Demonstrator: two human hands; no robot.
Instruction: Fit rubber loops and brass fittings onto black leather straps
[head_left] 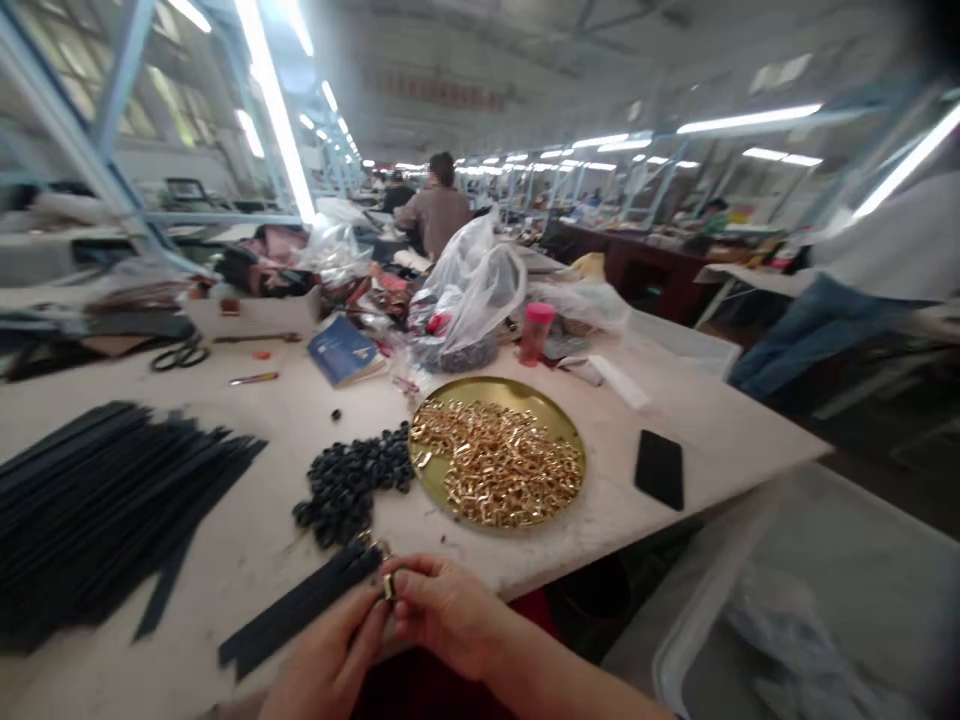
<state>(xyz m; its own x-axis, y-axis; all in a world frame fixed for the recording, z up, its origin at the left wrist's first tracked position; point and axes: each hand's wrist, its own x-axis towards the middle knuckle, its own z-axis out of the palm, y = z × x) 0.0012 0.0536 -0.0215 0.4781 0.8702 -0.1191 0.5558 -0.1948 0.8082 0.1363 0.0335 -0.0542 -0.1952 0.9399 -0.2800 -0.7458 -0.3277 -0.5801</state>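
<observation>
Close to my body at the table's front edge, my left hand (330,650) and my right hand (446,610) meet fingertip to fingertip. The right thumb and finger pinch a small gold buckle (388,587). My left fingers are closed on what looks like the end of a black strap, mostly hidden by the hand. Just beyond them lie finished-looking black straps (300,605) with gold metal at their far ends. A pile of small black loops (352,480) sits behind these. A round gold tray (555,405) holds many loose gold buckles (506,465).
A large stack of black straps (97,510) covers the table's left. Scissors (180,357), a pen (253,379), a blue booklet (345,350), plastic bags (480,285) and a pink-lidded cup (535,333) stand farther back. A black phone (660,468) lies right. A plastic bin (810,590) is beside the table.
</observation>
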